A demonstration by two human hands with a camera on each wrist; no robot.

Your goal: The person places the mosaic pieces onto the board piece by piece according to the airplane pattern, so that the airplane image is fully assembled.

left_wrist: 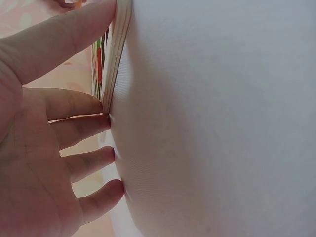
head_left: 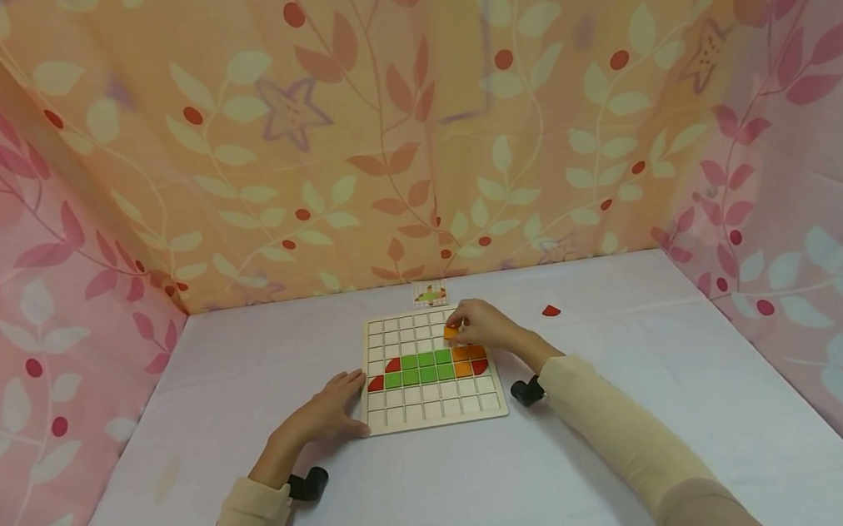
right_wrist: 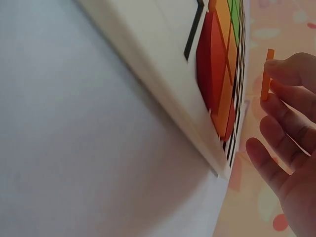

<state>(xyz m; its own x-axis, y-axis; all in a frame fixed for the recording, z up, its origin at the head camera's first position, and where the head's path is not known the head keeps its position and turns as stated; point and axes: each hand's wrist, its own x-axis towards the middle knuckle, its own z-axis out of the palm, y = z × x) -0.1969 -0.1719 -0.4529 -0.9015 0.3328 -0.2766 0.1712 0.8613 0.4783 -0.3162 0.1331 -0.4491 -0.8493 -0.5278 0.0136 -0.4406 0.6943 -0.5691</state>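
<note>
A pale wooden grid board (head_left: pixel 435 413) lies on the white table, with red, green and orange tiles set in its middle rows. Over the board's upper right part, my right hand (head_left: pixel 489 324) pinches an orange tile (right_wrist: pixel 267 74) between thumb and fingers, raised off the grid. My left hand (head_left: pixel 332 409) is spread at the board's left side; in the left wrist view its thumb touches the board's edge (left_wrist: pixel 118 54) and the fingertips rest at the table. Green tiles (head_left: pixel 428 367) fill the centre, red pieces (head_left: pixel 376 382) sit at the ends.
A small pattern card (head_left: pixel 430 293) lies behind the board near the back cloth. One loose red piece (head_left: pixel 550 311) with a curved edge lies right of the board. Patterned cloth walls (head_left: pixel 413 172) enclose the table (head_left: pixel 442 495) at the back and both sides.
</note>
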